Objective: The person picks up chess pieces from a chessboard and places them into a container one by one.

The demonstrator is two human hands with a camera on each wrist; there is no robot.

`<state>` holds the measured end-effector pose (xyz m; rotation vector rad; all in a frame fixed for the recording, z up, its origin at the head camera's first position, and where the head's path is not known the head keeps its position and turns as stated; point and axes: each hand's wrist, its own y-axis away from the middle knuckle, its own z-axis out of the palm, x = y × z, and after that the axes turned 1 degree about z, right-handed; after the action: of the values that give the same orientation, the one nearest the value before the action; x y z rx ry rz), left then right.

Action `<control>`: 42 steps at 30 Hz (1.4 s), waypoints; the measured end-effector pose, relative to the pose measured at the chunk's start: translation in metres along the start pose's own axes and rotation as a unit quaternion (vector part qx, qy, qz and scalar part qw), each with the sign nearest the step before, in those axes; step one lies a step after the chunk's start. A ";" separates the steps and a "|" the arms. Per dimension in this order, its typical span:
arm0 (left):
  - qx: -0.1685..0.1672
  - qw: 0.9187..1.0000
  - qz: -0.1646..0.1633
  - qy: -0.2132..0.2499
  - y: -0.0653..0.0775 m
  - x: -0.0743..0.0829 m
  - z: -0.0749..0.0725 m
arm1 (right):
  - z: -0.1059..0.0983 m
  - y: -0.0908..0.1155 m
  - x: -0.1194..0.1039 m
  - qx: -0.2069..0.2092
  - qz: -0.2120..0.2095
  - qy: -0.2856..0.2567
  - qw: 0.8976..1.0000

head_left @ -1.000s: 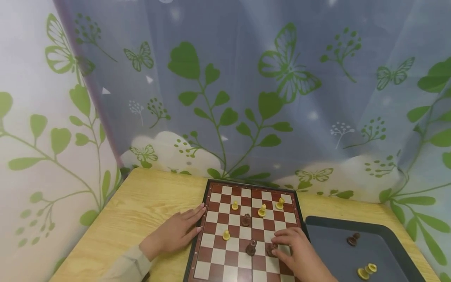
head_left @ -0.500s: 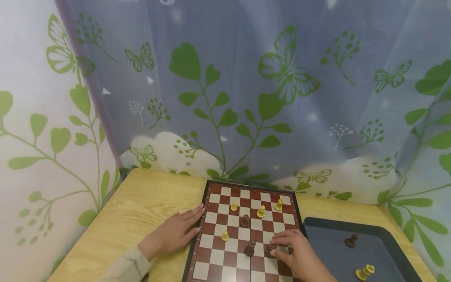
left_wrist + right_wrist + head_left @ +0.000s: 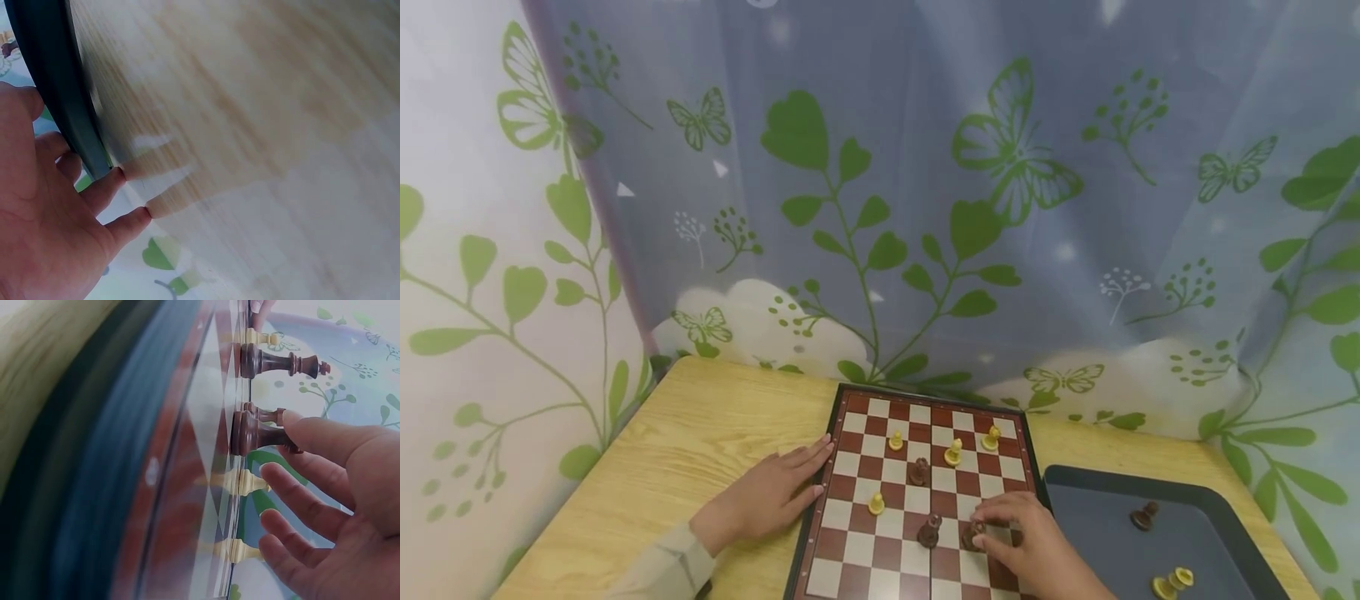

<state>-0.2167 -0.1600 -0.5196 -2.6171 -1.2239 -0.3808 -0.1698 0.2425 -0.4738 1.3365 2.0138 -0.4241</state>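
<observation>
Piece [image 3: 257,435]: dark, pinched in right hand [image 3: 1026,533] fingers.
Chessboard [image 3: 887,552]: left hand [image 3: 763,498], fingers extended, at its edge.
King [image 3: 929,533]: could topple, should right hand drift sideways.

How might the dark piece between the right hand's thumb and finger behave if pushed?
The dark piece is probably stiff, given its solid, turned shape. Its wide base should steady it, though a push up high might tip it. Its glossy surface may be slightly slippery.
</observation>
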 end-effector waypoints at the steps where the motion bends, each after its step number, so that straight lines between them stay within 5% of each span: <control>1: 0.003 1.000 0.001 -0.001 0.000 0.000 -0.001 | 0.000 0.000 0.000 0.004 -0.008 0.002 1.000; 12: -0.004 1.000 0.002 0.010 0.002 0.001 -0.001 | 0.005 0.005 -0.011 0.112 -0.042 0.011 0.993; 19: -0.019 1.000 0.000 0.009 0.001 0.003 -0.005 | 0.000 0.017 -0.024 0.125 0.034 0.011 0.991; 24: -0.020 1.000 -0.006 0.013 0.002 0.004 -0.005 | 0.002 0.024 -0.021 0.149 0.044 0.016 0.988; 33: -0.016 1.000 -0.008 0.016 0.001 0.001 0.000 | 0.012 0.038 -0.008 0.276 -0.001 0.059 0.959; 42: -0.018 1.000 -0.009 0.023 0.001 0.001 -0.001 | 0.003 0.048 -0.006 0.341 0.032 0.046 0.938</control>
<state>-0.2153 -0.1599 -0.5188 -2.6139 -1.2382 -0.4676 -0.1238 0.2569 -0.4676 1.8453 1.9650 -1.1216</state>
